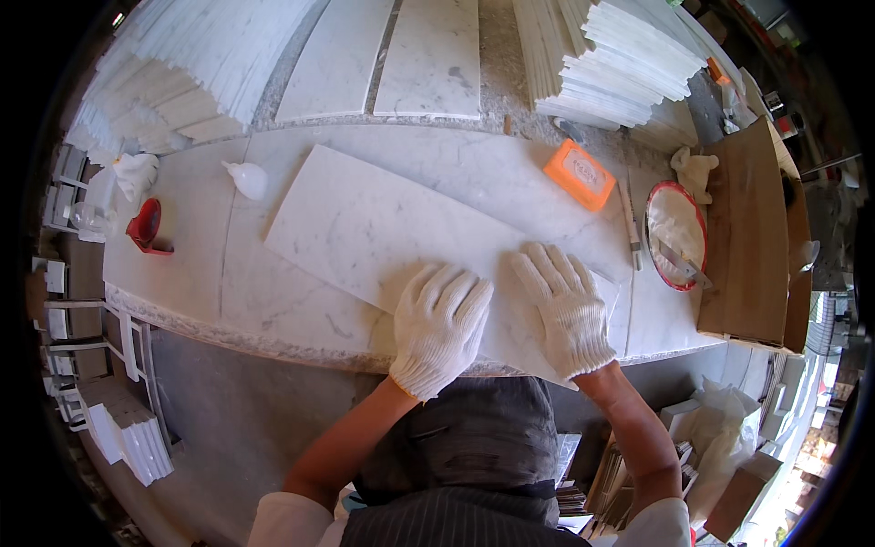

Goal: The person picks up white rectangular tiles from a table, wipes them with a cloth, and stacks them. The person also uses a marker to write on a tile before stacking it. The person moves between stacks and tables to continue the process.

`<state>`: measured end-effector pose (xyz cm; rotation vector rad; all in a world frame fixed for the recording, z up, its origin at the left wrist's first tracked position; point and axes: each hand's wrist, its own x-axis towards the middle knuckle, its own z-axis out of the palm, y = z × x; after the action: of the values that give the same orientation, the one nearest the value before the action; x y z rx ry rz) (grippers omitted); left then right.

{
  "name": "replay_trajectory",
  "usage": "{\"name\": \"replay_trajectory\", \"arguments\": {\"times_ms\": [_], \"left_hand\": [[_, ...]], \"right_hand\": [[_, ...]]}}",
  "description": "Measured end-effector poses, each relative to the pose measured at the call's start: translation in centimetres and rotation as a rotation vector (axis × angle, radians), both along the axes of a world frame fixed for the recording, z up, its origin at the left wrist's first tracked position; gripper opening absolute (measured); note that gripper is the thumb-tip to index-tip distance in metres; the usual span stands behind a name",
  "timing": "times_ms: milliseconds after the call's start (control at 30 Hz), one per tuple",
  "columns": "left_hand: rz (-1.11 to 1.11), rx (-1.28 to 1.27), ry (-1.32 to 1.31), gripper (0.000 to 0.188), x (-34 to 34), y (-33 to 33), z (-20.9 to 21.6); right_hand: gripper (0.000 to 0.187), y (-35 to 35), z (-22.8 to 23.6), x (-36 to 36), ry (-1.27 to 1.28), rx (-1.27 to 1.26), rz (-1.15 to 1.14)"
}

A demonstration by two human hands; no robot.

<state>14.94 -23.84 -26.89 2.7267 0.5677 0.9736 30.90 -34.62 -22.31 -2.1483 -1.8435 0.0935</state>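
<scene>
A long pale marble tile [392,219] with faint grey veining lies at a slant across the marble-topped bench, its near right end reaching over the front edge. On its near edge rests my left hand [441,319] in a white knit glove, palm down with fingers extended. My right hand [567,305], gloved the same way, lies flat near the tile's right end, fingers stretched forward. Neither hand is wrapped round anything. Beyond the right hand sits an orange box [581,175], with a slim white pen-like stick [630,223] beside it.
A red-rimmed plate [654,260] holds white paste and a scraper [684,265], next to a cardboard box [743,228]. At left are a white squeeze bulb [246,180] and a red tape-dispenser-like tool [146,226]. Tile stacks stand behind, left [182,64] and right [624,68].
</scene>
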Motion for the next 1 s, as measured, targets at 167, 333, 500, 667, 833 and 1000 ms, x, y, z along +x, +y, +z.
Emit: {"name": "replay_trajectory", "arguments": {"times_ms": [167, 333, 500, 667, 833, 1000], "left_hand": [[-0.002, 0.011, -0.010, 0.027, 0.1, 0.1, -0.2], [-0.002, 0.029, -0.030, 0.025, 0.1, 0.0, 0.0], [0.009, 0.029, -0.043, 0.024, -0.2, -0.2, 0.0], [0.004, 0.047, -0.027, 0.025, -0.2, -0.7, 0.1], [0.010, 0.057, -0.041, 0.024, -0.3, -0.8, 0.0], [0.001, -0.115, -0.076, 0.022, 0.0, -0.8, 0.6]], "right_hand": [[0.054, -2.8, -0.6, -0.6, -0.003, -0.016, -0.024], [0.044, -9.6, 2.7, -3.5, 0.067, -0.183, -0.076], [0.033, -15.2, 2.6, -5.1, 0.214, -0.095, -0.156], [0.016, -17.6, -0.9, -8.3, 0.458, -0.006, -0.398], [0.020, -17.4, -1.7, -9.4, 0.591, -0.009, -0.388], [0.026, -16.4, -1.6, -9.7, 0.585, 0.112, -0.389]]}}
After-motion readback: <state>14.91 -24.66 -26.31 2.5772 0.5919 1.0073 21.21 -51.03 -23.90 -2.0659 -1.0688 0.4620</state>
